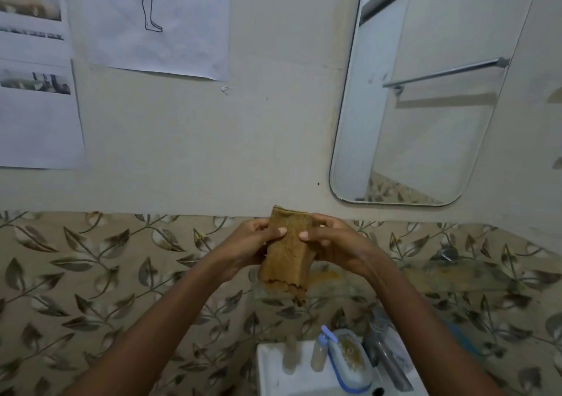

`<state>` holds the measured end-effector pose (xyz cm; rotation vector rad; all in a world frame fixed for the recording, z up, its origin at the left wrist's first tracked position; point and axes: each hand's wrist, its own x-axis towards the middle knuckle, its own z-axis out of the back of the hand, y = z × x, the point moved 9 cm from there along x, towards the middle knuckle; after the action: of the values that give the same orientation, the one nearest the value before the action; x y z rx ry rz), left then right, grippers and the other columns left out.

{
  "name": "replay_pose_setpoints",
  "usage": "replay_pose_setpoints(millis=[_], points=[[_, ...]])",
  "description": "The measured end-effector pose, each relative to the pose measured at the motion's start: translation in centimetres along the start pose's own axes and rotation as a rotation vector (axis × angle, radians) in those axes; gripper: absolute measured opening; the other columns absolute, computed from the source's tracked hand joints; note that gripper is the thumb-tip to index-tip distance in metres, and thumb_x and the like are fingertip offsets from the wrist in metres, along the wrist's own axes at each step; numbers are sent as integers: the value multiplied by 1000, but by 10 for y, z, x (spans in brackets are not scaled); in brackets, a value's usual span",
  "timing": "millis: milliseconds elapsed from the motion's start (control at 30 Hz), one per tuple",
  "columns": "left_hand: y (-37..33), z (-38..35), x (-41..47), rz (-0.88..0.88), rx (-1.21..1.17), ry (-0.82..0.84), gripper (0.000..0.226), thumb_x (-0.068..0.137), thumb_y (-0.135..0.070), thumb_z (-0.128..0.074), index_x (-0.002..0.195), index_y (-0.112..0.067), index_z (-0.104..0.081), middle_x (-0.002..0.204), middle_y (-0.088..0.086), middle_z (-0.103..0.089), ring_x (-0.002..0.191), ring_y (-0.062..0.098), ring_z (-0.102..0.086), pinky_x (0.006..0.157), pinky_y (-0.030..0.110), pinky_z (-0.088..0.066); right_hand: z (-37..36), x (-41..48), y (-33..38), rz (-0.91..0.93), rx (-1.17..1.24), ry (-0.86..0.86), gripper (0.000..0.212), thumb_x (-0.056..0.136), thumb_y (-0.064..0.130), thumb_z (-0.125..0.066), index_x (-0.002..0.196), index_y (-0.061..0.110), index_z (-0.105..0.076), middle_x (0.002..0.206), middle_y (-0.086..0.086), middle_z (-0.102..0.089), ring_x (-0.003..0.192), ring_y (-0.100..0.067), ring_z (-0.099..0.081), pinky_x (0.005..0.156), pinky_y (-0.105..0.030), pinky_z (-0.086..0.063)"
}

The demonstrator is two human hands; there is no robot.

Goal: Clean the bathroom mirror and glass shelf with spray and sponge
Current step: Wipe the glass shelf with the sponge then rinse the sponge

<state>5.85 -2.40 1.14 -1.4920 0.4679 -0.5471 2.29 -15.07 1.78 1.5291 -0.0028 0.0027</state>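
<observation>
At the centre of the frame both hands hold a worn, brownish-yellow sponge (287, 251) upright in front of the wall. The left hand (252, 243) closes its grip on the sponge's left edge, thumb pressed across the front face, and the right hand (331, 243) closes on the right edge in the same way, thumb on the front; the sponge's lower edge is ragged and crumbling. Behind the hands, a band of leaf-patterned tiles (121, 268) runs across the lower half of the frame under a plain pale wall. The mirror (425, 122), with rounded corners, hangs at the upper right, well apart from the sponge, and reflects a metal towel bar. The glass shelf (456, 277) sits at the right, below the mirror, with yellowish stains near its left end, just beside the sponge's lower part. At the bottom centre, a white washbasin (273, 374) carries a soap dish (352, 362) with a blue rim and a metal tap (386, 356). 3 printed paper sheets (158, 21) are stuck to the wall at the upper left.
</observation>
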Motion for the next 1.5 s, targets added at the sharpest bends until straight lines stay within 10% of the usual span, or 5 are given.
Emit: replay_pose_setpoints(millis=[500,733,900,1133,1500], points=[[39,79,-15,-86,470,-476,28,89,-13,-55,117,-10,-59,116,10,-62,91,14,-57,74,25,-45,12,23,-5,197,-1037,-550,27,86,8,-53,109,10,-66,111,-7,-67,100,-21,-61,83,-34,-52],[53,73,-12,-145,536,-462,22,90,-7,-52,108,-10,-65,111,9,-66,96,14,-57,84,25,-43,-81,39,-50,374,-1280,-123,28,87,31,-40,73,13,-55,79,-3,-57,76,-24,-53,74,-41,-43],[56,64,-11,-188,571,-471,23,88,-8,-52,105,-16,-66,106,3,-67,96,14,-59,84,29,-46,-76,48,-94,183,-1340,-10,53,97,44,-22,144,19,-24,156,-3,-22,143,-23,-17,116,-49,-7],[50,32,-6,-281,655,-454,24,80,-23,-49,96,-25,-68,97,-9,-67,95,13,-61,87,41,-49,-59,40,-97,206,-1323,-46,51,99,40,-18,147,20,-20,157,0,-20,144,-17,-14,118,-45,-4],[50,13,13,-296,619,-414,27,84,2,-54,103,-10,-67,101,-5,-60,94,6,-51,69,6,-33,22,-7,-97,175,-1341,-126,86,74,68,4,147,27,-16,157,9,-16,145,-7,-6,115,-27,4]])
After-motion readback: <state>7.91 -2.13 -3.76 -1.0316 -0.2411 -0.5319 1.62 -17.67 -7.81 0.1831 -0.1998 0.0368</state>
